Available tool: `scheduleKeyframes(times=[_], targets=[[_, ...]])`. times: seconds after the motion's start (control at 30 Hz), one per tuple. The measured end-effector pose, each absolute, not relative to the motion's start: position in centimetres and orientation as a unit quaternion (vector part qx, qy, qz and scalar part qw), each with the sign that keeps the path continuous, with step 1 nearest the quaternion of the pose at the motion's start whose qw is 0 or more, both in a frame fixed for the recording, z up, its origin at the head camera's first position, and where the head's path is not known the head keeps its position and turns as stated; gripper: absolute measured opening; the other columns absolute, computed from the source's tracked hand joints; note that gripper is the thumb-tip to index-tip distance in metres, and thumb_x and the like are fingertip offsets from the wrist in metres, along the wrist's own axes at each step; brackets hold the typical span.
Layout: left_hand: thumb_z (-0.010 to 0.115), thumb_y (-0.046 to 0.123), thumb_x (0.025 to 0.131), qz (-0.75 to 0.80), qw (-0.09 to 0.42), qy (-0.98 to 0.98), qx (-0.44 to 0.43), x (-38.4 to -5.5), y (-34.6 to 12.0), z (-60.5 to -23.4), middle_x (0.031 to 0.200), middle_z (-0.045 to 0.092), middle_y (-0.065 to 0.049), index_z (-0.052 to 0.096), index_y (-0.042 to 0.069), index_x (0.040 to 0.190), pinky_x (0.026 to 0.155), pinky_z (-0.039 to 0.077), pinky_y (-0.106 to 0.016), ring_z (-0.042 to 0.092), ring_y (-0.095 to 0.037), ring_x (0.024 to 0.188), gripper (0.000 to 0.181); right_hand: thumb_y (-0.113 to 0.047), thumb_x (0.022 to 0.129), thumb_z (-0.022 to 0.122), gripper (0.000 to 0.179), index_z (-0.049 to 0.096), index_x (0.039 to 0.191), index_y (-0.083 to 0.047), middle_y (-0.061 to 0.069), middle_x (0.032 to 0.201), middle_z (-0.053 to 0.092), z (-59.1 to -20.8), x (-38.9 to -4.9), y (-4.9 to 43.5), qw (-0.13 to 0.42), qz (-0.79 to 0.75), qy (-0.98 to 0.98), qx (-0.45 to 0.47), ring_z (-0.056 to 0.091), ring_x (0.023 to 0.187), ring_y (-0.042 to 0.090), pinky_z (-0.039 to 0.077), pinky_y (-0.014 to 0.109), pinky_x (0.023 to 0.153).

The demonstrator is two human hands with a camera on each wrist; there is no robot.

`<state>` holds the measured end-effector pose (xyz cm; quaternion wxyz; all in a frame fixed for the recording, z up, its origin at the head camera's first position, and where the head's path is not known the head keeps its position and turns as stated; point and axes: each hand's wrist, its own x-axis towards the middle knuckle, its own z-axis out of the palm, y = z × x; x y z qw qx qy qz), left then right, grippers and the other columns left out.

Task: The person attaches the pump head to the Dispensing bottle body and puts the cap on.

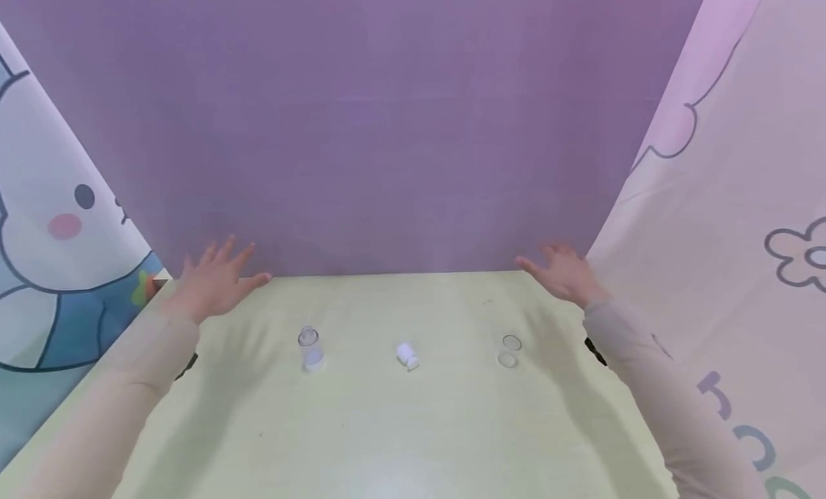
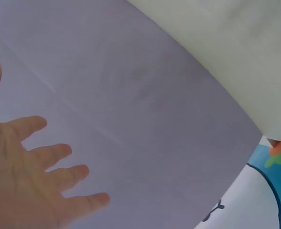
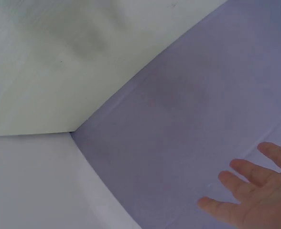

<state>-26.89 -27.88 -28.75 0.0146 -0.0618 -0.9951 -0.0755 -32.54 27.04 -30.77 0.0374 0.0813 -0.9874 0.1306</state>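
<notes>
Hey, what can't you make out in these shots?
Head view: white item, too small to read any lettering.
Head view: right clear container, too small and faint to judge its contents.
Left wrist view: left hand, palm cut by the left and bottom edges.
Right wrist view: right hand, thumb lost past the right edge.

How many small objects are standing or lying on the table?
3: a clear tube on the left, a white bottle in the middle, and a clear cup on the right. Sleeves may hide others.
</notes>
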Motion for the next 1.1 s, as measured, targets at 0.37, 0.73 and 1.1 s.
scheduleKeyframes(times=[0.37,0.73,1.1], targets=[[0.042,0.058,0.089,-0.115,0.067,-0.986,-0.096,-24.0,-26.9,-29.7,0.144,0.027,-0.028,0.027,-0.001,0.141,0.103,0.018,-0.062,0.022,-0.047,0.13,0.08,-0.062,0.088,0.039,0.082,0.033,0.138,0.003,0.024,0.143,0.032,-30.9,-30.7,25.4,0.043,0.227,-0.965,0.122,0.026,0.132,0.042,0.022,0.055,0.106],[0.053,0.038,0.091,-0.153,0.133,-0.971,-0.129,-21.6,-25.4,-31.8,0.134,0.044,-0.025,0.042,0.0,0.133,0.097,0.032,-0.059,0.04,-0.045,0.121,0.058,-0.034,0.092,0.053,0.052,0.048,0.129,0.002,0.021,0.136,0.043,-32.3,-28.9,22.6,0.085,0.269,-0.946,0.16,0.039,0.125,0.039,0.033,0.052,0.101],[0.065,0.02,0.084,-0.231,0.148,-0.953,-0.131,-19.8,-25.0,-34.3,0.121,0.058,-0.019,0.056,0.004,0.122,0.082,0.047,-0.052,0.057,-0.041,0.102,0.042,-0.025,0.091,0.056,0.043,0.051,0.125,0.0,0.019,0.13,0.05,-33.2,-26.8,20.4,0.082,0.322,-0.925,0.183,0.055,0.111,0.038,0.045,0.045,0.092]])
